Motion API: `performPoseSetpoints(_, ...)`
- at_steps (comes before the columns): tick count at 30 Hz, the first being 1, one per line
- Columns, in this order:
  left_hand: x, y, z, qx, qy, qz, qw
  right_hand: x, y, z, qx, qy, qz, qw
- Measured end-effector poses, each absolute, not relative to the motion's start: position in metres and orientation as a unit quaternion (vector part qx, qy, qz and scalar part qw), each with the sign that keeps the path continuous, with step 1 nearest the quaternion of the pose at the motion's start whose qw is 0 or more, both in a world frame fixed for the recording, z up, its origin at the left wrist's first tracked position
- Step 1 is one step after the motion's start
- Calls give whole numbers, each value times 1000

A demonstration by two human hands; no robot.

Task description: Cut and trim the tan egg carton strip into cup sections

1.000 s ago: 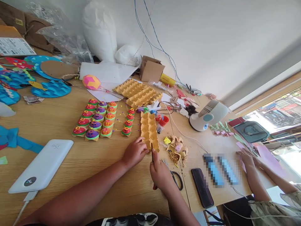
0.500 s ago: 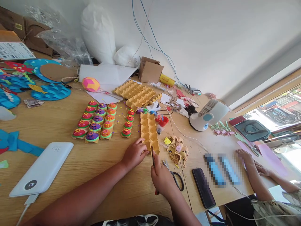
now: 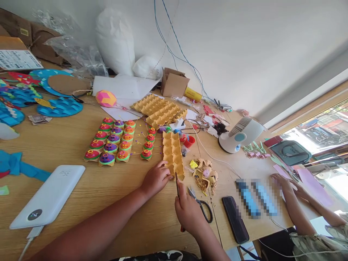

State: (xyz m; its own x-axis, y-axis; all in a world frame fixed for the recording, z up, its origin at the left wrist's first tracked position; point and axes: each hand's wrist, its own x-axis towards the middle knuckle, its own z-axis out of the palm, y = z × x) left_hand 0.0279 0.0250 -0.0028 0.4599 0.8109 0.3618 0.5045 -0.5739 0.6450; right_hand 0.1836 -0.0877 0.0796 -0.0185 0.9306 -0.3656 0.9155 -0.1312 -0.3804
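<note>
My left hand (image 3: 156, 178) rests with curled fingers on the near end of a yellow egg-carton strip (image 3: 172, 152) and holds it against the wooden table (image 3: 114, 195). My right hand (image 3: 187, 211) is closed round a thin red-handled cutting tool (image 3: 177, 185) whose blade points up at the strip's near edge. Black-handled scissors (image 3: 202, 207) lie just right of that hand. Rows of painted carton cups (image 3: 114, 143) stand left of the strip.
A white power bank (image 3: 49, 195) lies front left. Cardboard scraps (image 3: 205, 174), a black phone (image 3: 235, 219) and a small white fan (image 3: 240, 134) sit to the right. More egg cartons (image 3: 157, 108) lie behind. Another person's hands (image 3: 285, 181) rest on pink paper at far right.
My right hand has drawn slightly back toward me with the tool. The other person's hands have shifted a little on the paper.
</note>
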Motion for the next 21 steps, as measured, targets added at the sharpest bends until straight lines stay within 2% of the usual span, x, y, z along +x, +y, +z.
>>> performPoseSetpoints(8, 26, 26, -4, 825, 387, 338, 234, 180, -75, 74, -698, -682, 221, -11)
performPoseSetpoints(21, 25, 26, -1, 824, 386, 336, 244, 181, -73, 79, -698, -676, 236, -16)
